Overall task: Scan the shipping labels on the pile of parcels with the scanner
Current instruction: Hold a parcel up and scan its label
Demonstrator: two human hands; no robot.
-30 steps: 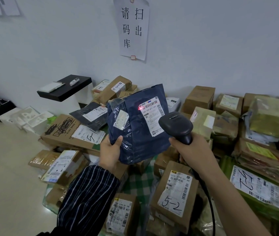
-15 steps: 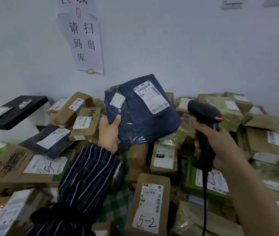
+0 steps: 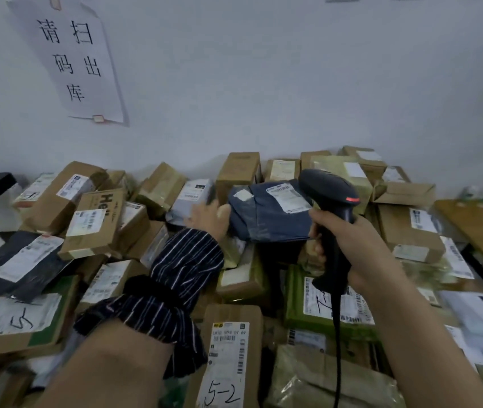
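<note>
One worry: dark blue plastic mailer bag point(image 3: 266, 214) lies loose on the parcel pile point(image 3: 98, 225) and might slide, left hand point(image 3: 208, 214) splayed beside it; right hand point(image 3: 352, 245) grips black handheld scanner point(image 3: 330, 191).

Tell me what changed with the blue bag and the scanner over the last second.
The blue bag, held up before the scanner earlier, now lies on the pile of parcels at the back. The left hand has let it go and is open by its left edge. The right hand still grips the scanner; the box marked 5-2 stays put.
</note>
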